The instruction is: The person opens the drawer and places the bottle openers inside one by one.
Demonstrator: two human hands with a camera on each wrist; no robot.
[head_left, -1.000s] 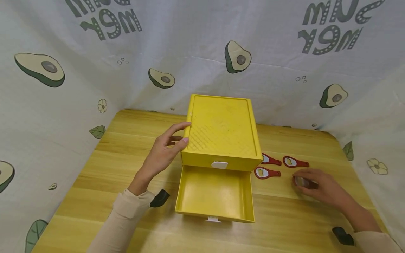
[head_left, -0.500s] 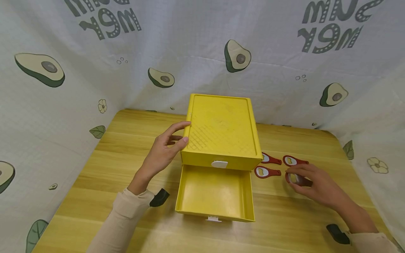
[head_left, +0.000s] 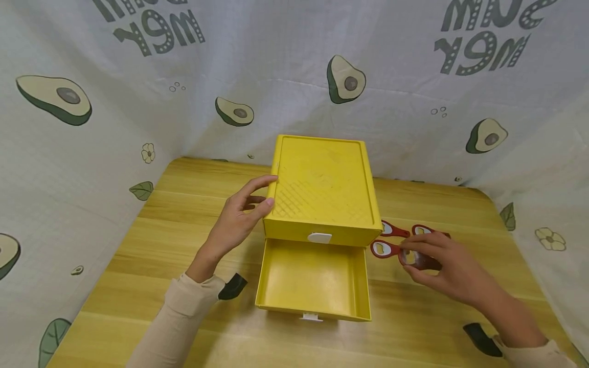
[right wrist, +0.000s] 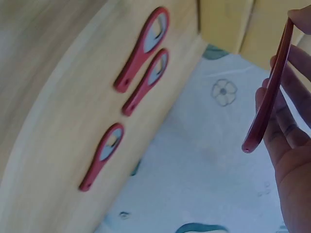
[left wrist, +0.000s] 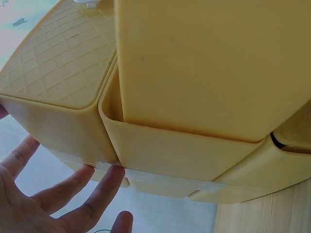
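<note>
A yellow box [head_left: 324,186] stands mid-table with its bottom drawer [head_left: 313,278] pulled out and empty. My left hand [head_left: 264,193] rests against the box's left side near the front corner. In the left wrist view its fingers [left wrist: 92,189] lie straight on the box wall [left wrist: 194,68]. My right hand [head_left: 411,258] pinches a red bottle opener [head_left: 417,259] just above the table, right of the drawer. The right wrist view shows that opener [right wrist: 268,92] edge-on between my fingers [right wrist: 291,141]. Three more red openers [head_left: 388,249] [head_left: 393,230] [head_left: 425,230] lie flat beside the box.
The wooden table [head_left: 184,230] is enclosed at the back and sides by a white avocado-print cloth [head_left: 276,76]. The three flat openers [right wrist: 143,48] [right wrist: 148,80] [right wrist: 103,155] lie near the right cloth wall. Bare wood shows left of the box.
My right hand has lifted one red opener off the table and carried it left, closer to the drawer. The left hand and the box have stayed put.
</note>
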